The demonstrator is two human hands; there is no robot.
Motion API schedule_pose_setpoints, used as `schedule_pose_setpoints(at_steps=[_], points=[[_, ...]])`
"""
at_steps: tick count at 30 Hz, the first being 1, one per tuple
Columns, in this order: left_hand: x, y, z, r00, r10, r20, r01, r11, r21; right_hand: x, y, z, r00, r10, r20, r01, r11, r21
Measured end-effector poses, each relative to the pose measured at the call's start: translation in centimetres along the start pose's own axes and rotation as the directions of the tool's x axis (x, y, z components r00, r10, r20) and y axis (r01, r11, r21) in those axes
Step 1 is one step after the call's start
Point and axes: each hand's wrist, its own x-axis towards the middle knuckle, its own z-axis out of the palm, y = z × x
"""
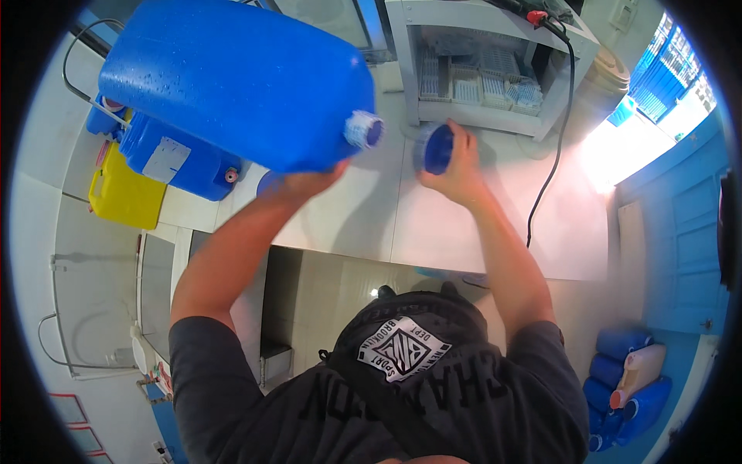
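A large blue plastic jug (239,85), wet with drops, lies tilted on its side above the white tiled counter. Its open-looking neck (365,130) points right and has whitish wrap round it. Under the jug's lower side, near the neck, my left hand (313,184) supports it; the fingers are partly hidden. A short way to the right, my right hand (457,170) grips a round blue cap (439,149) with a ribbed, semi-clear edge. The cap is apart from the neck. Part of another blue thing (267,182) shows beside my left wrist.
Behind the left jug stand another blue jug (209,166) and a yellow one (124,189). A white shelf unit (475,120) with small racks stands at the back. A black cable (558,155) hangs over the counter (371,224). Several blue containers (645,410) sit at lower right.
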Motion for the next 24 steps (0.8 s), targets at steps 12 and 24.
schedule_pose_setpoints(at_steps=[12,24], points=[[1.8,2.4,-1.5,0.996,-0.090,0.027,0.089,0.995,0.051,-2.4,-2.6,-1.8,0.993,-0.051,0.109,0.052,0.999,-0.010],[2.6,7.6,0.4,0.991,0.109,0.075,-0.118,0.985,0.128,-1.8,-2.3,4.5,0.993,-0.089,0.072,0.008,0.680,0.733]])
